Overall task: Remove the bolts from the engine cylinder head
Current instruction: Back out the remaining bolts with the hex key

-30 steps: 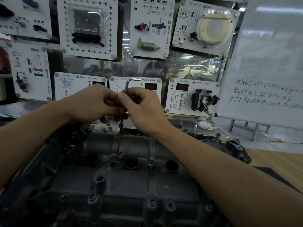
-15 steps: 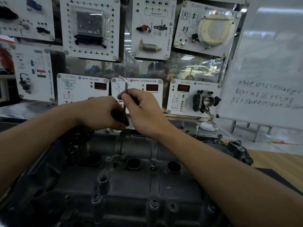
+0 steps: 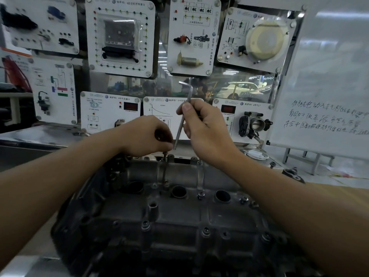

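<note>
Dark small metal bolt (image 3: pixel 165 155) pinched by left hand (image 3: pixel 146 136): light, stiff, likely oily, so hold its head; right hand (image 3: pixel 205 130) clasps silver L-shaped hex key (image 3: pixel 182 124).

Dim, cool indoor light, with wide-angle bowing toward the edges.

The whiteboard (image 3: pixel 329 76) on the right is the brightest area, washed pale and streaked with soft ceiling-light glare. Strip lights also reflect in the glass (image 3: pixel 229 84) behind the display panels (image 3: pixel 119 37). The engine cylinder head (image 3: pixel 169 222) lies in deep shadow, its detail muddy. The top-left panel is smeared with blur, and straight edges bend near the corners.
</note>
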{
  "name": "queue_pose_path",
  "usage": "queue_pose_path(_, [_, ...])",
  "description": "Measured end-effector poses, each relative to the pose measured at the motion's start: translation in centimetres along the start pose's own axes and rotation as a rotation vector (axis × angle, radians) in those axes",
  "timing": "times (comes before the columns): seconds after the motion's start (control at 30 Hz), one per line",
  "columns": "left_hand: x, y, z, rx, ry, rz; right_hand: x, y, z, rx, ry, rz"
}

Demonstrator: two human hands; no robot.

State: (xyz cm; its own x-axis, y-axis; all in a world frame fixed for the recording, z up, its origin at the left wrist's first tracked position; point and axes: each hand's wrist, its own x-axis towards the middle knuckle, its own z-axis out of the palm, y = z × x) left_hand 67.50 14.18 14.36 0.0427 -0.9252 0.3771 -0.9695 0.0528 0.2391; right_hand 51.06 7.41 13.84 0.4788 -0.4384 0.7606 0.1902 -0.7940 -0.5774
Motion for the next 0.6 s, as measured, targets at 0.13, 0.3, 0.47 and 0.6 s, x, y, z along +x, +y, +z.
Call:
queue_pose_path(0.13, [-3.0,1.8,-1.8,-0.060,0.126,0.008,-3.4,-2.8,-0.9,0.030,-0.071,-0.033])
queue_pose_path(0.3, [-9.3,5.9,-2.8,-0.354,0.071,0.116,-6.7,-5.1,-0.4,-0.014,-0.191,-0.078])
queue_pose_path(0.47, [-13.5,6.1,-1.1,-0.587,0.033,0.098,-8.2,-6.2,0.8,-0.138,-0.261,-0.148])
queue_pose_path(0.6, [-15.2,5.0,0.7,-0.770,0.044,0.098,-9.2,-6.0,1.8,-0.198,-0.248,-0.142])
